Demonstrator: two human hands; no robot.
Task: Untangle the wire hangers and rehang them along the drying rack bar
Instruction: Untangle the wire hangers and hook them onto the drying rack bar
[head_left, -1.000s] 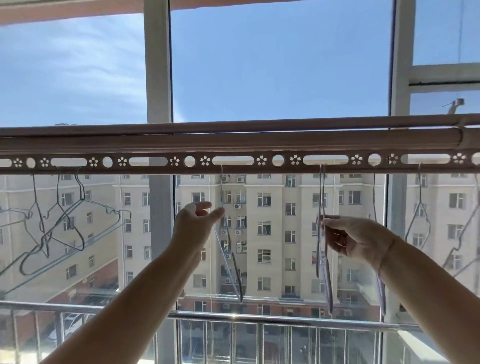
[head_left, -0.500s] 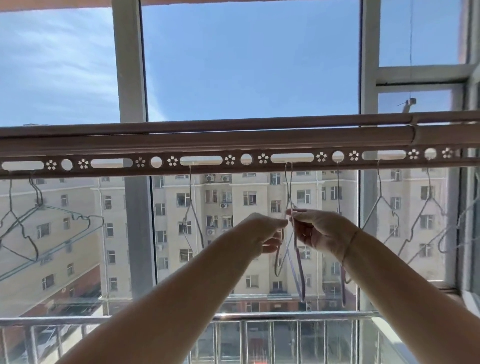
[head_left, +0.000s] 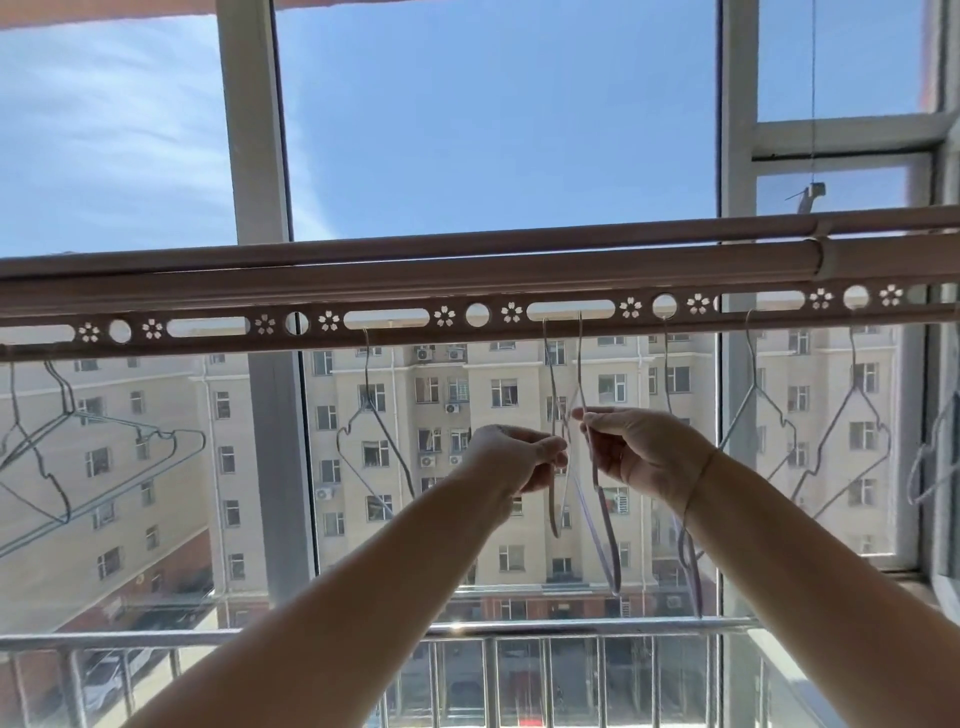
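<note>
The drying rack bar (head_left: 395, 283) runs across the view, with a perforated strip of slots and flower cut-outs below it. Two wire hangers (head_left: 602, 525) hang edge-on from one long slot near the middle, close together. My left hand (head_left: 519, 457) pinches the left one of the pair just below its neck. My right hand (head_left: 639, 452) pinches the right one at about the same height. A single hanger (head_left: 371, 415) hangs to the left of my hands. Further left, a tangled cluster of hangers (head_left: 67, 441) hangs tilted.
More wire hangers (head_left: 831, 421) hang from the strip to the right, near the window frame (head_left: 737, 114). Behind the glass is a metal balcony railing (head_left: 571, 626) and an apartment block. A vertical window post (head_left: 260, 156) stands left of centre.
My left hand moved right from the single hanger to the pair my right hand holds, and now pinches one of them. The view shifted right.
</note>
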